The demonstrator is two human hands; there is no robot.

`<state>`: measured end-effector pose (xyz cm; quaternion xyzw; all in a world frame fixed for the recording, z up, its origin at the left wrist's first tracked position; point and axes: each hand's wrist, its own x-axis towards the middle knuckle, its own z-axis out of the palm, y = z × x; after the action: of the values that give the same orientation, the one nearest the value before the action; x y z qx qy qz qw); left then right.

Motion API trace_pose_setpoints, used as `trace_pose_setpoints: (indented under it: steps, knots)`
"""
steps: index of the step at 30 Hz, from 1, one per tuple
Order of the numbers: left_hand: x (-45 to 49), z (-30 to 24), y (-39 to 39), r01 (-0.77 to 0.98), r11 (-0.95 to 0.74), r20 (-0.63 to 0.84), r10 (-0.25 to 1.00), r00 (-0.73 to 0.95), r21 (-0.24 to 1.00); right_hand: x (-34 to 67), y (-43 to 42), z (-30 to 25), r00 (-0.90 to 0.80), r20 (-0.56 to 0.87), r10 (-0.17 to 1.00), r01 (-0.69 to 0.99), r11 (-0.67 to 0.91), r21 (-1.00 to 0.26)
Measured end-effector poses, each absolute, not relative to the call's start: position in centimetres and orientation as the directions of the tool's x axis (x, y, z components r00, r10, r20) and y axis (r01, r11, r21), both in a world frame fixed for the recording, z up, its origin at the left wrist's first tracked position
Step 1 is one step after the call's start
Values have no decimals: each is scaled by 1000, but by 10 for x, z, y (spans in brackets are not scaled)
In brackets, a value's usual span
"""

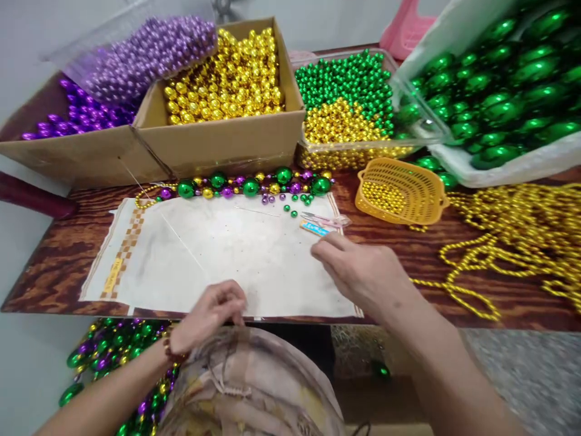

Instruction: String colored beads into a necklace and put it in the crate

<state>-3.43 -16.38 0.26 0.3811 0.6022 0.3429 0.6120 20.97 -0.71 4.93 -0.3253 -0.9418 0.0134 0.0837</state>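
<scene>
My left hand rests at the near edge of a white cloth, its fingers pinched together on something too thin to make out; a fine thread runs from it toward the bead strand. My right hand lies on the cloth's right part, fingers loosely curled, reaching toward small scissors and a blue lighter-like item. A strand of green, purple and gold beads lies along the cloth's far edge, with loose small beads beside it.
Cardboard boxes hold purple beads and gold beads. A clear tub holds green and gold beads; a white tray holds large green balls. An orange basket, gold bead strings, and finished necklaces below the table.
</scene>
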Motion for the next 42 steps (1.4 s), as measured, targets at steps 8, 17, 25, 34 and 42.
trace_pose_setpoints:
  steps: [8, 17, 25, 34, 42]
  knots:
    - [77, -1, -101, -678, 513, -553, 812, 185, 527, 220, 5, 61, -825, 117, 552, 475, 791, -385]
    - [67, -16, -52, -560, 350, -419, 908, 5, 751, 232, 34, 39, -849, 97, 519, 321, 653, -686]
    - [59, -22, -45, -506, 374, -369, 922, 116, 777, 225, 45, 16, -784, 146, 603, 322, 596, -735]
    - [60, -31, -43, -442, 291, -365, 926, -91, 849, 224, 18, -11, -314, 80, 946, 237, 160, -958]
    - [61, -41, -42, -356, 151, -220, 962, -163, 922, 199, -34, -39, -321, -178, 930, -3, -189, -982]
